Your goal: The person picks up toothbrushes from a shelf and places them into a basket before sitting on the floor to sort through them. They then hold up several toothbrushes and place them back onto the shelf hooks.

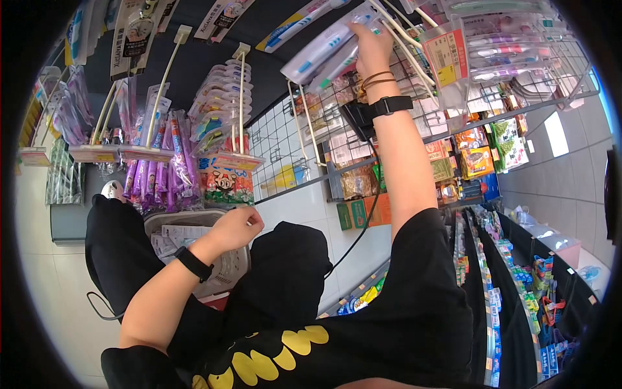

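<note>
My right hand (374,50) is raised to a display hook at the upper middle, its fingers closed around packaged toothbrushes (327,48) in clear plastic. The packs stick out to the left of the hand, beside the pale hook rods (407,55). Lower down, my left hand (237,228) is held over the rim of a grey basket (243,262) between my knees. Its fingers are curled in, and nothing shows in them. White and clear packages (170,241) lie in the basket, partly covered by my left forearm.
Purple packaged items (172,159) and stacked blister packs (223,97) hang at left. A wire grid rack (272,139) with snack bags (478,159) runs behind my right arm. Shelves of small goods (505,279) stand at lower right. A cable (369,223) hangs from my right wrist.
</note>
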The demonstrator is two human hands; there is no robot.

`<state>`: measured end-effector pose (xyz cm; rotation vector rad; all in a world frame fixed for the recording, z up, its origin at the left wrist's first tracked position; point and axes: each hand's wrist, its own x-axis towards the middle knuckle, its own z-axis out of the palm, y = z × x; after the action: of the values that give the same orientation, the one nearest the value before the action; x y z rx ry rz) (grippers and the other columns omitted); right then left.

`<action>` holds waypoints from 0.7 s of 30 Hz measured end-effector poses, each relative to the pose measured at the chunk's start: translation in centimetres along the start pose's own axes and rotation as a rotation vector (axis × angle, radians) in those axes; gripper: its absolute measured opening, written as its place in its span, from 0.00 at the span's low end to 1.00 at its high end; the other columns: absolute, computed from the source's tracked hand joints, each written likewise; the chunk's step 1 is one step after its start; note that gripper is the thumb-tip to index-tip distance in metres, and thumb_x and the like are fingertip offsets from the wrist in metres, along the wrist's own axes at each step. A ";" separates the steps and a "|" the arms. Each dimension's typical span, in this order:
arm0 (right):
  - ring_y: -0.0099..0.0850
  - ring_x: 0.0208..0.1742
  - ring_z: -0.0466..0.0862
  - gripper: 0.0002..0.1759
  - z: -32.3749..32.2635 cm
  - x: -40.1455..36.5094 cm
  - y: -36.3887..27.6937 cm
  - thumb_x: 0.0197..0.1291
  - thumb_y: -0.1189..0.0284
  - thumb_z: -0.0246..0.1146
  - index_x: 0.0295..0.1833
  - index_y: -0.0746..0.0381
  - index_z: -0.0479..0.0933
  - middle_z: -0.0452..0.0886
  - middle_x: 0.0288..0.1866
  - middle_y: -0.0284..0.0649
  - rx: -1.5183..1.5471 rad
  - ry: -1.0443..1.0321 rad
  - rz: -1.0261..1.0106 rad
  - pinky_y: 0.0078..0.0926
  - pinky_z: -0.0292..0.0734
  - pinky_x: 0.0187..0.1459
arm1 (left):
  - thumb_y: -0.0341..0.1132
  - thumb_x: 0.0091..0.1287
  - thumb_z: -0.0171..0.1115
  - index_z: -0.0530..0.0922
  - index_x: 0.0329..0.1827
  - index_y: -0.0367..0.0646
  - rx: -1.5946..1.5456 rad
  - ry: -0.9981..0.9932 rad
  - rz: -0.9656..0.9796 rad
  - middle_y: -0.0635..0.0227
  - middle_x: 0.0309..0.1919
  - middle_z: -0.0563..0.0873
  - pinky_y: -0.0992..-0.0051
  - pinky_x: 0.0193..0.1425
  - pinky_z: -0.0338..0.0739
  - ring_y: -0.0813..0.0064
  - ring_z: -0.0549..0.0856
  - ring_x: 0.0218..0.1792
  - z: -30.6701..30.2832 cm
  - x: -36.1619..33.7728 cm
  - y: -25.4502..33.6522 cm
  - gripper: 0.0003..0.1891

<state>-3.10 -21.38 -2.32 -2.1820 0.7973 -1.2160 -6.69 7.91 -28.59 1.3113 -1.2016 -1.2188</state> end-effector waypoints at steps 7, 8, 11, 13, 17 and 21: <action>0.35 0.41 0.80 0.22 -0.1 -0.9 -0.1 0.41 0.89 0.66 0.46 0.70 0.71 0.79 0.40 0.42 0.492 0.009 0.049 0.30 0.76 0.47 | 0.37 0.60 0.59 0.79 0.36 0.35 0.012 0.010 0.005 0.55 0.34 0.85 0.67 0.45 0.77 0.59 0.84 0.38 -0.7 -0.2 0.2 0.12; 0.34 0.41 0.80 0.21 -0.5 -1.0 0.0 0.41 0.90 0.66 0.45 0.70 0.72 0.79 0.40 0.41 0.489 0.002 0.044 0.29 0.76 0.47 | 0.37 0.60 0.59 0.79 0.36 0.35 0.010 0.010 0.002 0.55 0.34 0.85 0.67 0.45 0.77 0.59 0.84 0.38 -0.9 -0.2 0.2 0.12; 0.32 0.41 0.81 0.19 -1.5 -2.5 -1.0 0.41 0.90 0.66 0.43 0.69 0.74 0.80 0.40 0.41 0.495 -0.041 -0.002 0.28 0.76 0.46 | 0.37 0.60 0.59 0.79 0.36 0.35 0.002 0.006 0.001 0.55 0.34 0.85 0.67 0.45 0.77 0.59 0.84 0.38 -0.8 -0.2 0.2 0.12; 0.31 0.41 0.80 0.19 -2.1 -3.4 -1.9 0.43 0.89 0.66 0.44 0.68 0.75 0.80 0.41 0.40 0.492 -0.054 -0.012 0.27 0.75 0.47 | 0.36 0.61 0.59 0.78 0.38 0.35 0.012 -0.005 0.019 0.57 0.34 0.84 0.70 0.43 0.76 0.65 0.83 0.36 -0.8 -0.2 0.0 0.11; 0.30 0.43 0.80 0.18 -4.3 -5.8 -3.4 0.45 0.87 0.66 0.45 0.68 0.75 0.80 0.40 0.39 0.484 -0.115 -0.023 0.26 0.74 0.49 | 0.37 0.60 0.59 0.79 0.36 0.35 0.002 -0.016 0.014 0.56 0.34 0.84 0.68 0.44 0.77 0.61 0.84 0.38 -0.9 -0.7 0.7 0.12; 0.29 0.45 0.78 0.25 -6.6 -7.9 -4.5 0.41 0.88 0.67 0.49 0.67 0.72 0.78 0.44 0.39 0.426 -0.132 -0.029 0.26 0.74 0.48 | 0.36 0.61 0.59 0.78 0.37 0.35 0.003 -0.055 -0.009 0.58 0.34 0.84 0.70 0.43 0.77 0.64 0.84 0.37 -0.8 -1.0 0.9 0.11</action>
<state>-11.09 -13.71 -0.70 -1.9024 0.4076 -1.1210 -6.00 8.87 -27.58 1.2934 -1.2382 -1.2671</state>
